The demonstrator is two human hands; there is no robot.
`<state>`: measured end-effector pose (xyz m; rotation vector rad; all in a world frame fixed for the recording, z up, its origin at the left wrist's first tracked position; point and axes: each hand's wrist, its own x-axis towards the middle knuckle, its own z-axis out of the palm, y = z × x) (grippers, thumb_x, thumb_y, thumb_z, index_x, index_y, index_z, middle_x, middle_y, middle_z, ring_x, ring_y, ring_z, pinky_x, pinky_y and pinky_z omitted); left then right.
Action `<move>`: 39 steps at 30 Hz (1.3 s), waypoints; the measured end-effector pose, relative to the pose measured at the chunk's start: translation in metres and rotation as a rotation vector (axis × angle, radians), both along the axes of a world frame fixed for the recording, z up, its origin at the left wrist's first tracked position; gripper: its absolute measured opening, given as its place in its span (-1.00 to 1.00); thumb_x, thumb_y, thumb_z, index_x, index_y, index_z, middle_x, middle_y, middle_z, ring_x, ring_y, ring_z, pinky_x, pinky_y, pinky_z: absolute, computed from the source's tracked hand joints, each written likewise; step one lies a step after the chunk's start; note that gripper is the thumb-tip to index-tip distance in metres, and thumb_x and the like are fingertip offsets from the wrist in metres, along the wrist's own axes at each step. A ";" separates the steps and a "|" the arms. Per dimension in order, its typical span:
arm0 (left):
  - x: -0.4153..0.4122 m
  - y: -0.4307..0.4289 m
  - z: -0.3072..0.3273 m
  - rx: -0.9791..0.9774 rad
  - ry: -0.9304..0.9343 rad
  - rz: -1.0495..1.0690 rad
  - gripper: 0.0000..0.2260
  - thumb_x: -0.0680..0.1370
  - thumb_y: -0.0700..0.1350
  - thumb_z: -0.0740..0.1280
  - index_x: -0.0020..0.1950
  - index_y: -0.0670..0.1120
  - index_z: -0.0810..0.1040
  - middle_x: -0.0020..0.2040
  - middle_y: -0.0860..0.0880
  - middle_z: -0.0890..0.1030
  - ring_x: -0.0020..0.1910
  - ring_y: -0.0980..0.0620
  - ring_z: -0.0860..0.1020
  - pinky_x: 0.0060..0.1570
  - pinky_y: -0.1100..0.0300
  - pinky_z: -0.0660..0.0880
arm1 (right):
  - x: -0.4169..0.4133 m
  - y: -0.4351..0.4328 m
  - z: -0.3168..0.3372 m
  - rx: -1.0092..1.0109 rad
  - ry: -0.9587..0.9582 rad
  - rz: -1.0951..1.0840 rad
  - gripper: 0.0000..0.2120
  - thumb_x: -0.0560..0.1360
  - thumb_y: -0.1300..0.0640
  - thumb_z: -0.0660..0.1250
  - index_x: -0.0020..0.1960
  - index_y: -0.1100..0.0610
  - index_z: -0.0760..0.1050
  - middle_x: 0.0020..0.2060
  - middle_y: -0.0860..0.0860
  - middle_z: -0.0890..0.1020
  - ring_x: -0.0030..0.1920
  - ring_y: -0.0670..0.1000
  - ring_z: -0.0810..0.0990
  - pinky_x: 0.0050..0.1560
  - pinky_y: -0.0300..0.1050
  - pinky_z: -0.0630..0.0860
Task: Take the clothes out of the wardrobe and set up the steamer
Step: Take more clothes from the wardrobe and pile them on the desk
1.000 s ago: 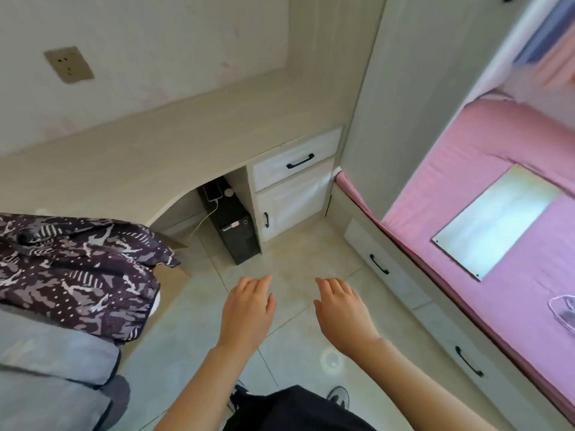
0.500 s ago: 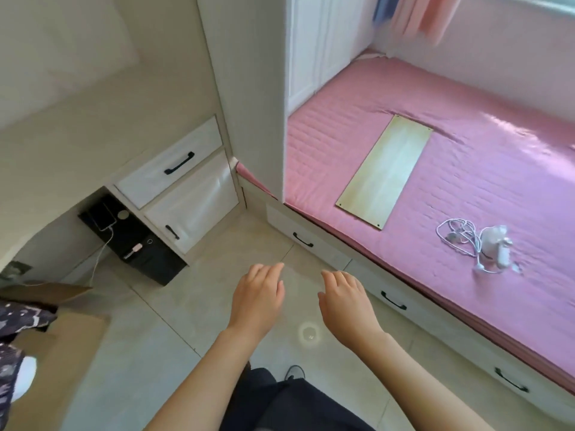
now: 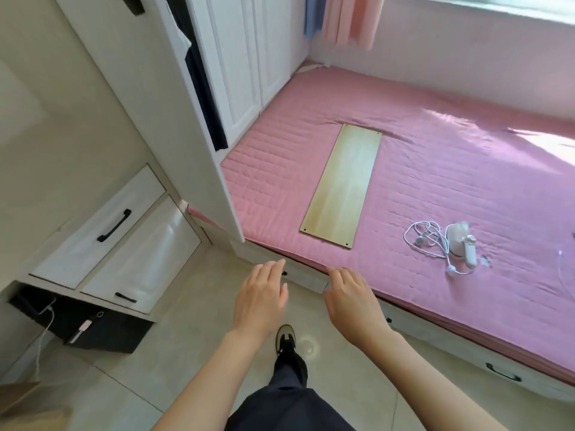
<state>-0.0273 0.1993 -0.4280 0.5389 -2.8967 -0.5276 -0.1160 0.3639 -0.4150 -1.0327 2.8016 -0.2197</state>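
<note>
A white handheld steamer (image 3: 460, 244) lies on the pink bed (image 3: 435, 169) at the right, its white cord (image 3: 426, 241) coiled beside it. A white wardrobe (image 3: 236, 57) stands at the bed's far left; dark clothes (image 3: 202, 85) hang in a gap at its left side. My left hand (image 3: 259, 297) and right hand (image 3: 353, 301) hover palm down over the floor near the bed's edge, fingers straight, holding nothing. Both are well short of the wardrobe and the steamer.
A pale wooden board (image 3: 342, 188) lies on the bed between wardrobe and steamer. White drawers (image 3: 102, 234) and a black computer case (image 3: 77, 325) sit under a desk at the left. Bed-base drawers (image 3: 501, 374) line the tiled floor (image 3: 174, 362). Pink curtains (image 3: 351, 17) hang at the back.
The view has swung right and forward, from the desk to the bed and wardrobe. Patterned clothing at the left has left the frame. Both hands stay open ahead of me.
</note>
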 end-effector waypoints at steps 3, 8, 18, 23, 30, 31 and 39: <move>-0.036 -0.020 0.000 -0.002 0.009 -0.016 -0.60 0.53 -0.11 0.32 0.37 -0.14 0.44 0.26 -0.04 0.54 0.25 -0.02 0.47 0.21 0.08 0.44 | -0.038 -0.024 0.002 -0.010 0.035 0.012 -0.57 0.39 0.22 0.41 0.24 0.30 0.49 0.10 0.18 0.61 0.25 0.28 0.51 0.21 0.15 0.50; -0.094 -0.058 -0.002 -0.054 0.023 -0.024 -0.60 0.50 -0.13 0.35 0.32 -0.17 0.47 0.25 -0.09 0.56 0.26 -0.07 0.50 0.28 0.04 0.41 | -0.101 -0.066 0.003 -0.024 0.068 0.056 -0.51 0.42 0.21 0.39 0.31 0.29 0.42 0.21 0.16 0.54 0.34 0.31 0.41 0.29 0.16 0.41; -0.189 -0.120 0.008 -0.138 0.001 0.003 -0.60 0.51 -0.14 0.34 0.34 -0.15 0.45 0.27 -0.08 0.54 0.25 -0.06 0.48 0.29 0.04 0.38 | -0.203 -0.131 0.003 -0.055 0.048 0.173 -0.52 0.47 0.14 0.37 0.33 0.29 0.39 0.23 0.18 0.53 0.32 0.29 0.43 0.27 0.12 0.42; -0.228 -0.135 0.009 -0.130 -0.051 0.123 -0.57 0.55 -0.10 0.29 0.41 -0.13 0.38 0.34 -0.07 0.48 0.29 -0.04 0.45 0.30 0.06 0.39 | -0.260 -0.162 -0.001 -0.047 0.034 0.330 -0.54 0.59 0.10 0.17 0.42 0.27 0.25 0.33 0.17 0.42 0.37 0.22 0.33 0.39 0.06 0.31; -0.284 -0.157 0.020 -0.134 -0.060 0.350 -0.58 0.56 -0.08 0.28 0.41 -0.13 0.37 0.32 -0.07 0.50 0.28 -0.05 0.45 0.27 0.07 0.41 | -0.340 -0.207 0.014 -0.074 0.036 0.502 -0.55 0.56 0.15 0.22 0.40 0.27 0.30 0.28 0.17 0.47 0.34 0.23 0.37 0.34 0.05 0.37; -0.291 -0.162 0.023 -0.138 -0.061 0.378 -0.57 0.56 -0.09 0.29 0.41 -0.13 0.38 0.32 -0.08 0.50 0.28 -0.05 0.45 0.27 0.07 0.41 | -0.350 -0.214 0.018 -0.077 0.038 0.525 -0.55 0.57 0.15 0.22 0.41 0.27 0.29 0.29 0.17 0.46 0.35 0.24 0.36 0.34 0.06 0.36; -0.331 -0.220 0.062 -0.189 0.016 0.569 -0.63 0.54 -0.17 0.30 0.35 -0.16 0.43 0.28 -0.10 0.51 0.24 -0.10 0.45 0.19 0.04 0.46 | -0.409 -0.285 0.051 -0.167 0.089 0.691 -0.57 0.56 0.17 0.23 0.39 0.30 0.32 0.24 0.19 0.50 0.33 0.24 0.40 0.32 0.05 0.36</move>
